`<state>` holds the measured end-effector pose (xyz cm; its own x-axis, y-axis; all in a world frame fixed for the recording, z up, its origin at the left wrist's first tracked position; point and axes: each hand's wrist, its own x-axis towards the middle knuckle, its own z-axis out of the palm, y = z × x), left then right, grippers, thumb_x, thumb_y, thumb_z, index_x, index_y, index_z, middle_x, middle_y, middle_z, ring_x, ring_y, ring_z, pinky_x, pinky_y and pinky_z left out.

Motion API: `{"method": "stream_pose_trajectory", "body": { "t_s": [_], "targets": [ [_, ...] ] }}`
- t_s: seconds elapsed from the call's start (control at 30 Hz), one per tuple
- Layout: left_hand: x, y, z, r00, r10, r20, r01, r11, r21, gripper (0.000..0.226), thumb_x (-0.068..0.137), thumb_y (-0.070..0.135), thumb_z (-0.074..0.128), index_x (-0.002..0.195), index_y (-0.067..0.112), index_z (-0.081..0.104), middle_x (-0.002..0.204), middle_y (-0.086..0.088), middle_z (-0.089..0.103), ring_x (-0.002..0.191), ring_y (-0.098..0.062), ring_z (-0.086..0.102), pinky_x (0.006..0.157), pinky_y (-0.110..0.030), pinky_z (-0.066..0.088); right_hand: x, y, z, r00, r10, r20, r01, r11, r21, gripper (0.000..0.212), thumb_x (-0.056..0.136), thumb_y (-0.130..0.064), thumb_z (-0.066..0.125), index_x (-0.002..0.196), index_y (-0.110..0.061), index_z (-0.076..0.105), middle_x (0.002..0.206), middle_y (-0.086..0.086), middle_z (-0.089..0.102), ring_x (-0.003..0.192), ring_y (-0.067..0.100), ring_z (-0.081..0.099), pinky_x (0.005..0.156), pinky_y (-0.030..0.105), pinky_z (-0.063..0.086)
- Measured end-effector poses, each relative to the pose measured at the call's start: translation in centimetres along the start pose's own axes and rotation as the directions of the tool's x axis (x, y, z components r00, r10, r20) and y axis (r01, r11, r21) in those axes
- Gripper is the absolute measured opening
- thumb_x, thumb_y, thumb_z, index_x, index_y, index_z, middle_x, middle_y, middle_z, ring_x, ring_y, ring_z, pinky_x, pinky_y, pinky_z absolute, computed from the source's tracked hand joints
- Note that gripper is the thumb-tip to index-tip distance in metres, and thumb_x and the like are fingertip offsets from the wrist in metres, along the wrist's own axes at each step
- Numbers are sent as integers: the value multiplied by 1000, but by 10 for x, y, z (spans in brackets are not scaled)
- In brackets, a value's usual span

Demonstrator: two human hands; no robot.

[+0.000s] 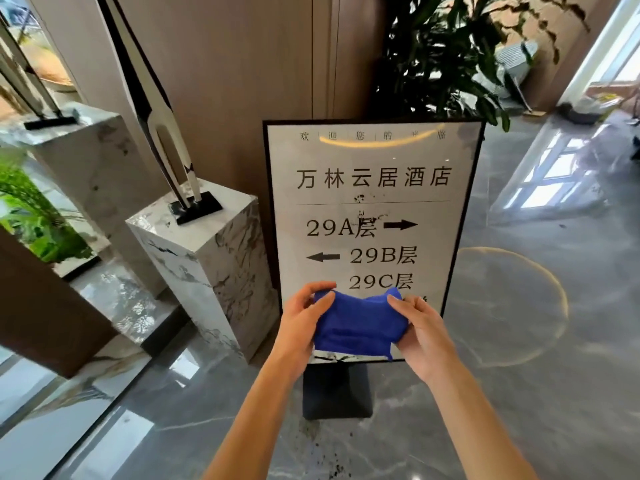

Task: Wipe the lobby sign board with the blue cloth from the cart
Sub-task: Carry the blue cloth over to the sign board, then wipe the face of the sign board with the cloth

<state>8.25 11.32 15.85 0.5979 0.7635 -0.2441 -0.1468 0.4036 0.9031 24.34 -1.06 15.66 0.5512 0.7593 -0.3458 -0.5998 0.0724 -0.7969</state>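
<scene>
Before the lower part of the sign board [374, 188], a blue cloth [358, 327] is held stretched between both hands, covering the board's bottom rows of text. Left hand [303, 320] pinches the cloth's left edge, thumb in front, fingers curled behind; right hand [424, 330] pinches the right edge the same way. Cloth sags in the middle w/ a dip along its top edge.

Board is upright, black-framed, pale glossy face w/ black characters, arrows and "29A", "29B", "29C" lines. Dark smudges show near the thin rule under the main title and by the 29A line. A curved light reflection crosses the top. It stands on a black post and base [337, 393].

Floor [519, 393] is polished grey marble-look stone, reflective, w/ a ring-shaped light reflection to the right and dark specks near the base. Left of the board: white veined marble plinths [204, 271] carrying black-and-white sculptures [162, 133]. Behind: wood-panel wall [242, 64] and a big leafy plant [450, 53]. Far right, bright window light on the floor.
</scene>
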Motion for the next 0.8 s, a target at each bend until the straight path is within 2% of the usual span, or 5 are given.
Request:
{"method": "stream_pose_trajectory", "body": {
  "t_s": [0.17, 0.27, 0.37, 0.63, 0.8],
  "targets": [
    [15, 2, 10, 981, -124, 149, 149, 974, -172, 40, 93, 4, 66, 129, 21, 68, 123, -13, 72, 110, -32, 71, 77, -36, 61, 16, -4, -16, 996, 82, 34, -85, 990, 111, 15, 84, -17, 78, 89, -18, 64, 118, 18, 69, 107, 33, 66, 89, 45, 54],
    [23, 2, 26, 978, -130, 166, 162, 967, -198, 41, 92, 2, 63, 128, 19, 69, 128, -14, 70, 115, -34, 68, 78, -37, 60, 24, -9, -33, 989, 106, 101, -119, 985, 129, 44, 85, -28, 78, 124, -9, 69, 135, 18, 65, 115, 33, 68, 99, 47, 54],
    [30, 0, 45, 977, -117, 177, 152, 968, -199, 41, 91, 1, 61, 127, 19, 70, 128, -16, 69, 118, -38, 65, 83, -41, 60, 27, -10, -44, 976, 108, 191, -145, 970, 193, 55, 89, -35, 75, 136, -10, 62, 143, 21, 58, 129, 38, 59, 110, 53, 47],
    [55, 6, 88, 932, -83, 353, 108, 993, -52, 49, 81, 1, 61, 127, 16, 70, 126, -19, 69, 114, -32, 67, 89, -37, 58, 22, -11, -48, 917, 166, 363, -302, 883, 359, 75, 90, -55, 69, 148, -11, 49, 151, 19, 51, 136, 37, 53, 107, 52, 46],
    [69, 15, 93, 907, -93, 411, 115, 993, -29, 50, 84, 1, 59, 131, 15, 67, 129, -18, 68, 113, -30, 67, 89, -34, 57, 31, -30, -43, 951, 149, 272, -209, 955, 208, 47, 100, -41, 59, 139, -14, 60, 145, 19, 57, 134, 36, 56, 102, 49, 51]
  ]
}}
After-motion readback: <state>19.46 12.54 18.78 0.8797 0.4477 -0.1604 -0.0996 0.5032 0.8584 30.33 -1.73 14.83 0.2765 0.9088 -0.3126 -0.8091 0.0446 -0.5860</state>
